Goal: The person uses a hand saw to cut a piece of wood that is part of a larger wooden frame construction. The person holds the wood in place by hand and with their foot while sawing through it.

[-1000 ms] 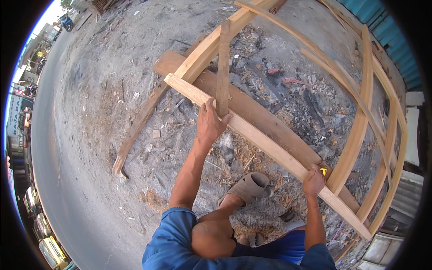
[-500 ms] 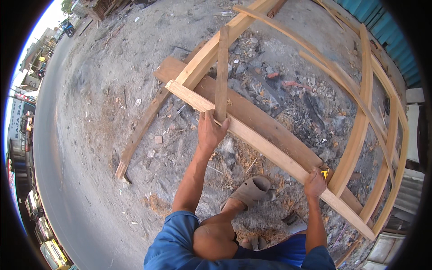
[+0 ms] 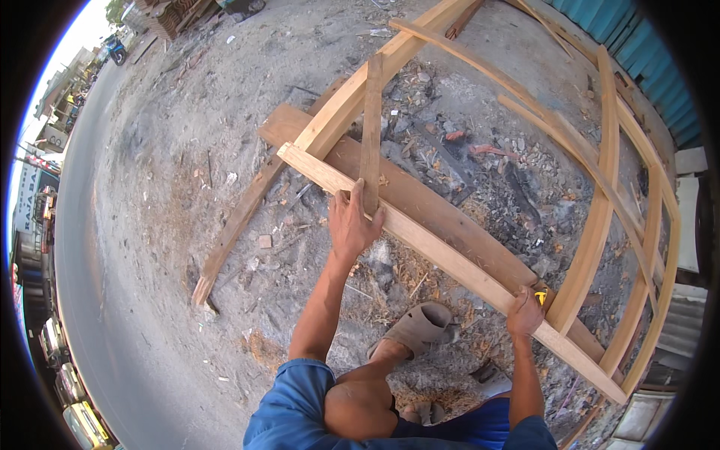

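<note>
A large frame of light wooden beams lies tilted before me, its near beam (image 3: 442, 259) running from upper left to lower right. My left hand (image 3: 352, 223) grips this beam, fingers over its far edge and thumb along the near side, just beside the foot of a short diagonal brace (image 3: 371, 120). Further right, my right hand (image 3: 524, 313) is closed around the same beam; its fingertips are hidden. A small yellow object (image 3: 541, 298) shows just beyond the right hand, its kind unclear. Beneath the frame, a wide brown plank (image 3: 450, 217) lies on the ground.
Rubble and charred scraps (image 3: 517, 195) cover the ground inside the frame. A thinner old timber (image 3: 232, 244) slants out on the left. My sandalled foot (image 3: 416, 330) stands close to the near beam. A road (image 3: 82, 262) runs at left; blue corrugated sheeting (image 3: 652, 71) stands far right.
The near beam and both hands sit very slightly lower in the picture. Both hands keep their hold on the beam in the same places.
</note>
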Demonstrator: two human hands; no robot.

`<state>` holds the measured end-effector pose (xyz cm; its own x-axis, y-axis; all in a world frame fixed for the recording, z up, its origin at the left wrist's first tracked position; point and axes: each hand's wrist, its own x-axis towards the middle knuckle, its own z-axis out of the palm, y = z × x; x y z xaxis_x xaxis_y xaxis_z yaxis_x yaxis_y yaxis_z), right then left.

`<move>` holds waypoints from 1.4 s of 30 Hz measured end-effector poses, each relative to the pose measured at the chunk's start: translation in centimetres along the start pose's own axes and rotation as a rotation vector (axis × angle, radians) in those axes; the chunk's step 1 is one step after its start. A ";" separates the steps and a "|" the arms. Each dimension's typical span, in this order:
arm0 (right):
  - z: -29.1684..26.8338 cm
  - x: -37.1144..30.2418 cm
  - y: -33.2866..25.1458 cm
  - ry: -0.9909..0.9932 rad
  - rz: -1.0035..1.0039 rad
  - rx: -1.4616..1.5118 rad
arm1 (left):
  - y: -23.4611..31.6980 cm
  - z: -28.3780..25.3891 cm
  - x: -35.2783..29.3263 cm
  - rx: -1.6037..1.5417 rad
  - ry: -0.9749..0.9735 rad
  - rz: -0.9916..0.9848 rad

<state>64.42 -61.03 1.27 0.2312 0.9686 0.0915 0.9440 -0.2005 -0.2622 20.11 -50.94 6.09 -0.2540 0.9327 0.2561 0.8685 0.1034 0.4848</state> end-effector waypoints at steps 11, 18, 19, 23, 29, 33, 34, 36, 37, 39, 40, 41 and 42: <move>-1.6 -0.1 -1.6 -0.046 0.089 -0.110 | 3.4 0.4 -0.3 0.090 0.097 0.214; -2.5 1.0 -3.8 -0.007 0.082 -0.004 | 12.3 6.7 -2.4 -0.012 -0.318 0.690; -2.4 1.0 -3.0 0.028 0.059 0.040 | 13.0 8.1 -3.0 0.024 -0.406 0.684; -2.6 0.0 -1.0 0.069 0.119 0.074 | 14.8 10.0 -3.7 0.103 -0.541 0.675; -2.4 -0.3 -1.9 0.082 0.161 0.146 | 14.3 9.4 -2.6 0.093 -0.689 0.705; -2.7 -0.7 -1.3 0.090 0.204 0.166 | 14.8 9.5 -3.0 0.101 -0.709 0.806; -2.7 -0.6 -1.6 0.069 0.208 0.162 | 14.4 9.5 -2.9 0.106 -0.705 0.818; -2.2 -0.4 -1.6 0.057 0.224 0.186 | 13.9 9.8 -2.8 0.101 -0.714 0.836; -2.0 -0.2 -1.9 0.058 0.218 0.202 | 13.8 9.6 -2.6 0.104 -0.716 0.836; -1.5 0.0 -1.6 0.078 0.196 0.162 | 14.6 9.4 -2.4 0.121 -0.778 0.801; -1.4 0.1 -1.6 0.071 0.194 0.154 | 14.6 9.4 -2.1 0.122 -0.782 0.817; -1.3 0.1 -1.5 0.063 0.189 0.146 | 14.4 9.8 -2.0 0.122 -0.786 0.830; -1.1 0.1 -1.3 0.054 0.186 0.138 | 14.1 10.0 -1.8 0.123 -0.791 0.844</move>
<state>63.47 -60.86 2.63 0.4139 0.9068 0.0799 0.8435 -0.3491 -0.4082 37.09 -47.70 4.14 0.7239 0.6721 -0.1557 0.6814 -0.6613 0.3136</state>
